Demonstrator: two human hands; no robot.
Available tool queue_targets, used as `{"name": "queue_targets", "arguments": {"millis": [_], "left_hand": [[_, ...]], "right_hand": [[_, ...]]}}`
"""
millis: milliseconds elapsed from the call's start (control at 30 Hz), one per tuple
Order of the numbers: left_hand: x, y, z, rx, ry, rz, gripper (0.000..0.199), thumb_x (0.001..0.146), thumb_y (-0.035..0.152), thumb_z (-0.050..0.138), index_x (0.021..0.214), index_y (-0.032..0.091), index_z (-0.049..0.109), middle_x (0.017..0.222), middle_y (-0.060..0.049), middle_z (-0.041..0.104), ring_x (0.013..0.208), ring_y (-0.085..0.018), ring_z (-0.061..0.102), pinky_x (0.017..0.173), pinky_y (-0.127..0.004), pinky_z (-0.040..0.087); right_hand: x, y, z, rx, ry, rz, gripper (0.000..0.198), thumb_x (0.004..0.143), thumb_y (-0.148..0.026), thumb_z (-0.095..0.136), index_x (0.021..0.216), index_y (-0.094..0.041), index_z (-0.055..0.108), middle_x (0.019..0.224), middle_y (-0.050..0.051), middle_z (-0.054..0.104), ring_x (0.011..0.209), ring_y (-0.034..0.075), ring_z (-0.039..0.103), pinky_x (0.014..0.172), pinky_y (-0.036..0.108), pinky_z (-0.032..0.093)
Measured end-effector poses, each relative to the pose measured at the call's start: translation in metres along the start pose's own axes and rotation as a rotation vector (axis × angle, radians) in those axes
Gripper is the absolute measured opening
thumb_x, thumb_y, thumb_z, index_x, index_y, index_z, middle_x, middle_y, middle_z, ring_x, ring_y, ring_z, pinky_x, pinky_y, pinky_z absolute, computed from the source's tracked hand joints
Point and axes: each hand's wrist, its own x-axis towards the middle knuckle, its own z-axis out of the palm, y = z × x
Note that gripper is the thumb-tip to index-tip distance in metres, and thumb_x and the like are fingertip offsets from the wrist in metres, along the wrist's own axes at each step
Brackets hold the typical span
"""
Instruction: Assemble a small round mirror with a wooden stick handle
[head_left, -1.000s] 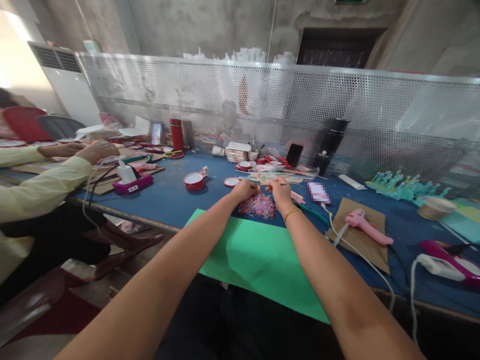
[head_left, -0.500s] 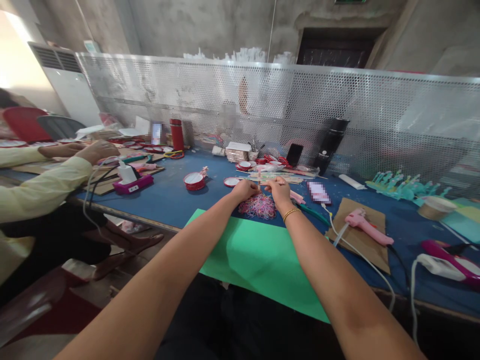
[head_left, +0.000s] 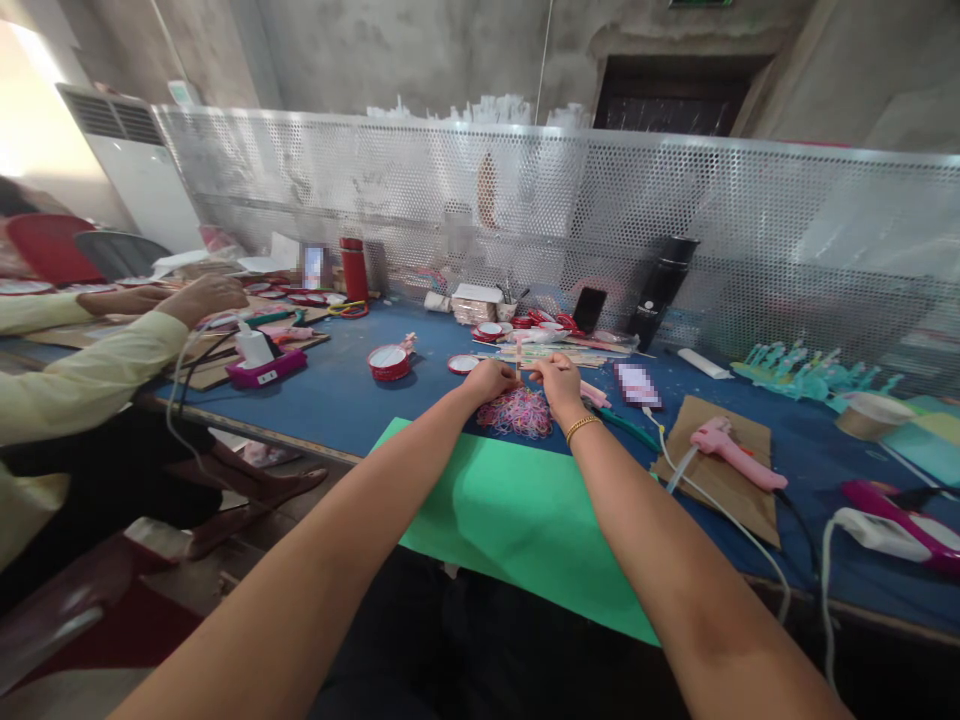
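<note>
Paper, bright green, spreads over the near edge of the blue table, under the person's forearms. To the right, a pink glue gun lies on brown cardboard. Just beyond the paper sits a heap of multicoloured loops, between the two wrists. Over its far side, the left hand is curled nearly closed, fingertips pinched at the lower end of a slim upright stick. The right hand, bent fingers drawn together, comes close to that stick from the other side; whether it grips anything I cannot tell. Behind them lie flat pale strips, then a leaning black flask before a perforated metal screen.
</note>
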Motion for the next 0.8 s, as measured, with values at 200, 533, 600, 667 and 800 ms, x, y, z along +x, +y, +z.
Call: {"name": "queue_targets", "arguments": {"millis": [200, 533, 600, 667, 800], "left_hand": [[-0.0012, 0.0021, -0.0016, 0.002, -0.016, -0.012, 0.029, 0.063, 0.041, 0.064, 0.068, 0.014, 0.071, 0.052, 0.003, 0.053, 0.052, -0.009, 0.038, 0.051, -0.023, 0.027], [0.0003, 0.0006, -0.0012, 0.011, -0.02, 0.004, 0.032, 0.062, 0.045, 0.062, 0.066, 0.014, 0.07, 0.054, 0.003, 0.053, 0.054, -0.01, 0.039, 0.053, -0.024, 0.028], [-0.0003, 0.0015, -0.0019, 0.006, -0.027, 0.008, 0.032, 0.062, 0.044, 0.062, 0.067, 0.014, 0.07, 0.054, 0.003, 0.053, 0.055, -0.01, 0.04, 0.054, -0.023, 0.028], [-0.0012, 0.0025, -0.0026, 0.002, -0.026, 0.01, 0.032, 0.062, 0.044, 0.062, 0.066, 0.014, 0.07, 0.054, 0.003, 0.053, 0.054, -0.01, 0.039, 0.053, -0.023, 0.028], [-0.0025, 0.004, -0.0033, 0.017, -0.012, -0.001, 0.029, 0.063, 0.041, 0.062, 0.064, 0.013, 0.069, 0.051, 0.003, 0.051, 0.053, -0.009, 0.037, 0.052, -0.023, 0.027]], "right_hand": [[0.004, 0.0043, -0.0014, -0.002, 0.066, -0.008, 0.011, 0.061, -0.024, 0.055, 0.052, -0.021, 0.05, 0.049, -0.003, 0.06, 0.044, 0.012, 0.05, 0.045, 0.022, 0.036], [0.0033, 0.0037, -0.0001, 0.008, 0.018, -0.008, 0.011, 0.061, -0.026, 0.057, 0.053, -0.021, 0.051, 0.047, -0.004, 0.059, 0.044, 0.012, 0.049, 0.046, 0.022, 0.038], [0.0036, 0.0038, -0.0002, 0.012, 0.044, -0.009, 0.012, 0.061, -0.026, 0.057, 0.053, -0.021, 0.05, 0.048, -0.003, 0.059, 0.045, 0.012, 0.05, 0.046, 0.022, 0.038], [0.0025, 0.0022, -0.0001, 0.016, 0.051, -0.006, 0.012, 0.061, -0.026, 0.056, 0.052, -0.021, 0.05, 0.048, -0.003, 0.059, 0.045, 0.012, 0.05, 0.046, 0.023, 0.037], [-0.0012, -0.0024, 0.0005, 0.013, -0.01, -0.011, 0.011, 0.061, -0.026, 0.057, 0.053, -0.021, 0.05, 0.046, -0.003, 0.058, 0.045, 0.012, 0.05, 0.047, 0.023, 0.038]]}}
